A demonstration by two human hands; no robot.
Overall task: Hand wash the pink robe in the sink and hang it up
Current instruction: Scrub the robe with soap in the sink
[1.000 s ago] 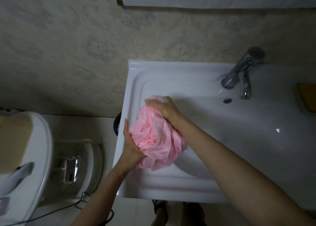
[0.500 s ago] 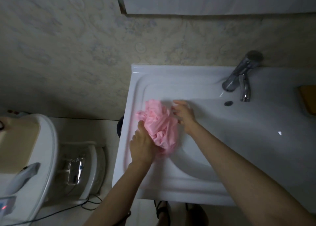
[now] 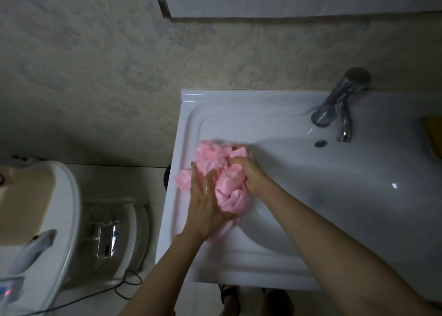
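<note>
**A:** ok, what's different from half a sec ago?

**B:** the right grip [image 3: 251, 174] was lying fingers-out beside the pink robe [image 3: 229, 186]. Now it's curled into the fabric on the right side. The left grip [image 3: 205, 205] slid up from the bundle's near end, and its fingers are straight across it now.

**A:** and the robe itself?

**B:** looser and wider than the tight ball a second back. One corner now lies out on the left ledge of the sink [image 3: 189, 114].

The pink robe [image 3: 227, 186], bunched in the sink [image 3: 239, 114], is motion-blurred along its left edge and partly covered by the left hand [image 3: 205, 205]. The fingertips of the right hand [image 3: 252, 174] are buried in its folds. A yellow object [image 3: 433, 138] is cut off by the right edge and cannot be identified.
</note>
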